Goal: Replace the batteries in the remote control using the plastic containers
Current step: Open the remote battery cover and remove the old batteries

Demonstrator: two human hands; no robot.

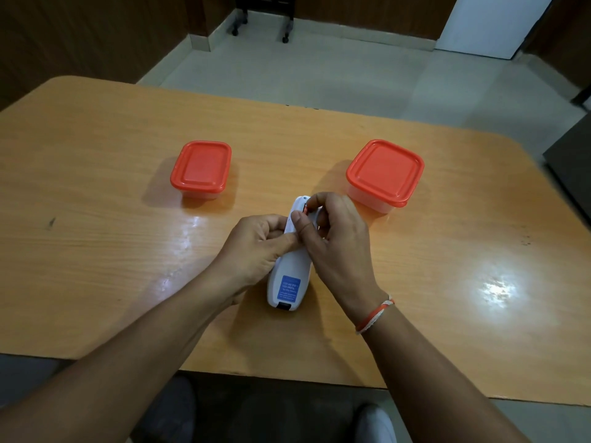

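A white remote control (288, 279) lies back-up over the wooden table (96, 219), a blue label near its close end. My left hand (256, 247) grips its left side, thumb across the back. My right hand (339, 241) pinches at the far end, where a small red part shows in the battery bay; the bay is mostly hidden by my fingers. Two clear plastic containers with red lids stand shut beyond it: a smaller one (200, 169) at the left and a larger one (385, 174) at the right.
The table's near edge runs just below my forearms. Beyond the far edge is tiled floor with the wheeled legs of a stand (286, 33). A dark object (572, 161) sits at the right edge of view.
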